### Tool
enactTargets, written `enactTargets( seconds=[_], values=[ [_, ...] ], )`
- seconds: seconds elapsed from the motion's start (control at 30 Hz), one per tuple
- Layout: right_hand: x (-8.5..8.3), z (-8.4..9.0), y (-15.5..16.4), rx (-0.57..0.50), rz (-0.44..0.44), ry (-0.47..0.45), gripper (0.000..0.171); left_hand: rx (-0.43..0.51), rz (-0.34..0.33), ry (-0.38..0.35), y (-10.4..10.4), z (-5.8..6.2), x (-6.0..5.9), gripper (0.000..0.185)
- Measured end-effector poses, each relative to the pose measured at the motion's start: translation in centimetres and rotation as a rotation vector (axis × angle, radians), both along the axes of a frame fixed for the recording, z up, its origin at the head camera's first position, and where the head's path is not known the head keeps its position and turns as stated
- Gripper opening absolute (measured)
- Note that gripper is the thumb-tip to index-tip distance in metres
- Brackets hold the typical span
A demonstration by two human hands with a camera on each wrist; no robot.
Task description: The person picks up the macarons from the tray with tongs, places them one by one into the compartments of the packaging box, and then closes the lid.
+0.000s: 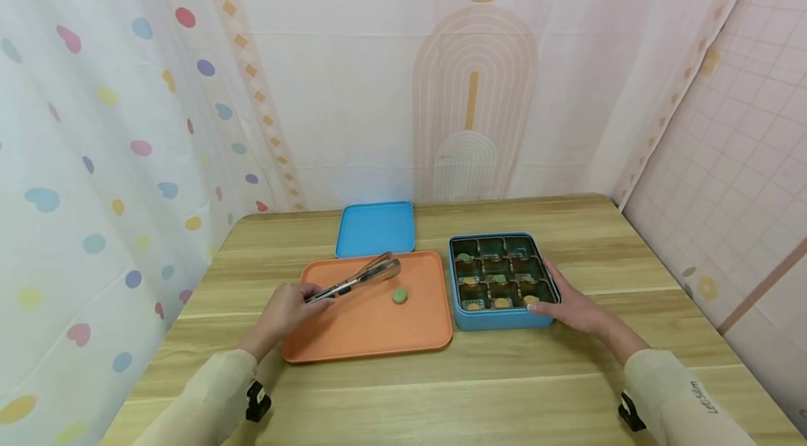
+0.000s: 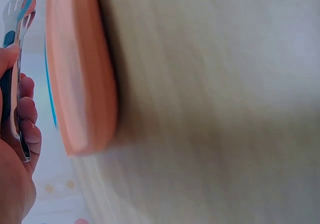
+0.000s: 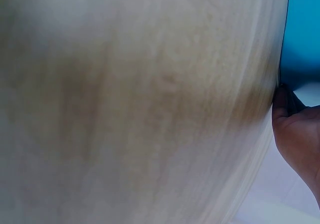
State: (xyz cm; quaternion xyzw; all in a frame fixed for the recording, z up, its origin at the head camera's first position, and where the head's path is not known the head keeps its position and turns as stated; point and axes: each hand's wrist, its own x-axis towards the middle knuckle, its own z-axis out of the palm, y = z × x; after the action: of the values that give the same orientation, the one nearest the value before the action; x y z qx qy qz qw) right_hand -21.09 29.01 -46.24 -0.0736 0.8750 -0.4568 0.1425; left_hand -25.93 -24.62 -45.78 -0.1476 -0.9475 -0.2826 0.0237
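Note:
My left hand (image 1: pixel 286 309) grips metal tongs (image 1: pixel 356 279) with dark handle grips, thumb on one side and fingers on the other. Their tips reach over the orange tray (image 1: pixel 340 341), behind a small green round cookie (image 1: pixel 400 295) lying there. In the left wrist view the tongs (image 2: pixel 11 79) show within the curled fingers. At the right, my right hand (image 1: pixel 576 306) holds the front right corner of a blue box (image 1: pixel 504 321), thumb at the front rim and fingers along the side. Several yellow and green pieces sit in its dark divided insert.
A flat blue lid (image 1: pixel 376 227) lies behind the tray, close to its back edge. All stand on a wood-grain table (image 1: pixel 403 397), with patterned curtains (image 1: pixel 353 82) hanging behind and at the sides.

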Motion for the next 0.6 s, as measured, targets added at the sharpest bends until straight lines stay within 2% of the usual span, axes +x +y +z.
enactTargets(
  seconds=[0.23, 0.6],
  values=[
    [0.1, 0.2, -0.2, 0.011, -0.001, 0.002, 0.106, 0.038, -0.014, -0.033, 1.4, 0.7, -0.7, 0.020],
    [0.0, 0.0, -0.2, 0.011, -0.003, 0.013, 0.106, 0.072, -0.082, -0.009, 5.3, 2.1, -2.3, 0.024]
  ],
)
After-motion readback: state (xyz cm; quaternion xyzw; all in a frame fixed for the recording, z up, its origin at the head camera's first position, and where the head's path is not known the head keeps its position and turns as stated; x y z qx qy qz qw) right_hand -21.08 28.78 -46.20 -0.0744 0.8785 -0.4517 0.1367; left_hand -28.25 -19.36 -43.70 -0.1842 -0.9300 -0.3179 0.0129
